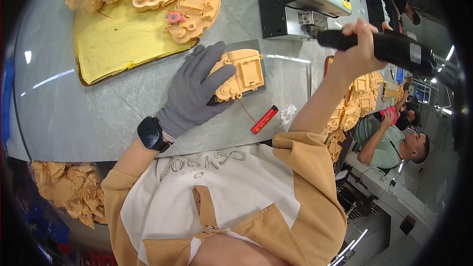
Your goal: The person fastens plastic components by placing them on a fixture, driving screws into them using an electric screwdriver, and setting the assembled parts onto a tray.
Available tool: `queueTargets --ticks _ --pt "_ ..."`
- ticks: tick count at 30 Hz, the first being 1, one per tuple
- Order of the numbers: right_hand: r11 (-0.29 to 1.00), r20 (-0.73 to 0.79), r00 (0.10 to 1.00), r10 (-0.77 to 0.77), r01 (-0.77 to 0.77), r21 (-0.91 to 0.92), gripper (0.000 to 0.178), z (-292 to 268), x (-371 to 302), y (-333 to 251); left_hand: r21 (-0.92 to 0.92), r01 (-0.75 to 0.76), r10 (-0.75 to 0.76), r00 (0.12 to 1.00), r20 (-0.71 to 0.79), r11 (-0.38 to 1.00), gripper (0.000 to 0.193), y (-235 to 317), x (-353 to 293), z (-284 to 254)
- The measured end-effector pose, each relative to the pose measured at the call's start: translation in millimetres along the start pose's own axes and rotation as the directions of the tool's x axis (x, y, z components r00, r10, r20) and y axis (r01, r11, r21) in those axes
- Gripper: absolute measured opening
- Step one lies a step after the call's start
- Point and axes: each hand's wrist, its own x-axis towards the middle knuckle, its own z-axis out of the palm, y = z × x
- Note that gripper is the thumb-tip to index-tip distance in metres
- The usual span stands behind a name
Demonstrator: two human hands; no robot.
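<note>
Head view: I see an orange plastic part (240, 74) lying on a small dark pad (261, 66) near the middle of the grey desk (98, 113). The part is flat and boxy, with round bumps at its lower end and a thin red wire coming out of it. My left hand (197, 88) wears a grey glove. It lies flat with its fingers spread, and the fingertips press on the left side of the part. A black watch (150, 134) sits on that wrist. My right hand (359, 44) is bare and lifted up over the right edge of the desk. It is wrapped tight around a black power tool (389, 48). A red marker (264, 119) lies just below the pad.
</note>
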Motion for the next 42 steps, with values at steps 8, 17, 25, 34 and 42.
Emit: queueTargets --ticks 8,17,25,34,42 --pt "0.840 0.389 0.918 0.078 -0.271 0.471 0.052 6.4 -85.7 -90.7 -0.024 0.024 -0.026 0.995 -0.100 0.999 0.075 -2.1 -4.3 6.1" --pt "0.817 0.633 0.774 -0.024 -0.349 0.459 0.059 24.2 -102.8 -84.0 -0.018 0.052 -0.054 0.994 -0.097 0.998 0.082 -2.7 -5.7 2.3" --pt "0.914 0.599 0.801 0.009 -0.250 0.320 0.047 36.4 -109.5 -87.2 -0.044 0.077 -0.081 0.992 -0.099 0.996 0.082 -1.4 -5.9 3.7" --pt "0.877 0.659 0.751 -0.045 -0.287 0.386 0.051 41.8 -114.6 -83.6 -0.053 0.096 -0.099 0.993 -0.067 0.994 0.083 -2.9 -6.7 0.2" --pt "0.896 0.543 0.840 0.005 -0.245 0.370 0.051 43.9 -122.7 -84.7 0.034 0.062 -0.057 0.990 -0.128 0.998 0.076 1.7 -4.9 2.5"
